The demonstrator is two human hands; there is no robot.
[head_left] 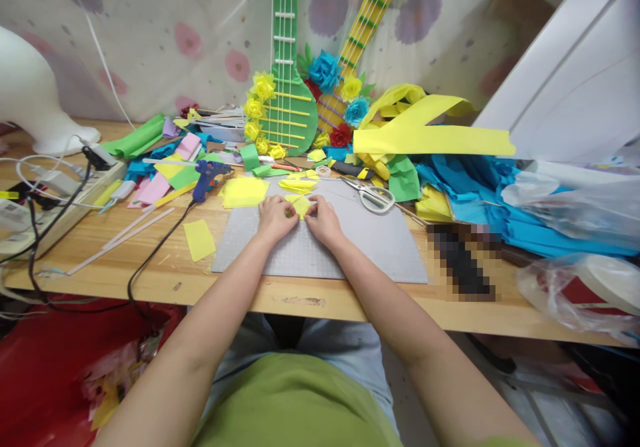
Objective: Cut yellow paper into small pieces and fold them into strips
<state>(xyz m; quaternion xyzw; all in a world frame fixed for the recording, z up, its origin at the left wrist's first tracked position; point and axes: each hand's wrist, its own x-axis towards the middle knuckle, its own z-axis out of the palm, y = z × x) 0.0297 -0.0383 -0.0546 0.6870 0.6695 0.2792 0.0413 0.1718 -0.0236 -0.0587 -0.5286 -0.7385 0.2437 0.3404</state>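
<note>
Between my two hands, above the grey cutting mat (pixel 380 247), is a small yellow paper piece (pixel 301 206). My left hand (pixel 276 219) pinches its left side, with the fingers curled toward the thumb. On the right side, my right hand (pixel 324 220) holds the same piece in a similar pinch. Just behind my left hand lies a stack of yellow paper squares (pixel 245 192), and more yellow pieces (pixel 298 185) rest at the mat's back edge. White-handled scissors (pixel 376 199) lie to the right of my right hand.
A blue glue gun (pixel 204 179) with its cord stands at the left, near a yellow sheet (pixel 199 240) and a power strip (pixel 60 214). Paper-flowered green (pixel 295 110) and yellow instruments lean behind. Blue paper (pixel 465 194) and a plastic-wrapped roll (pixel 590 294) lie right.
</note>
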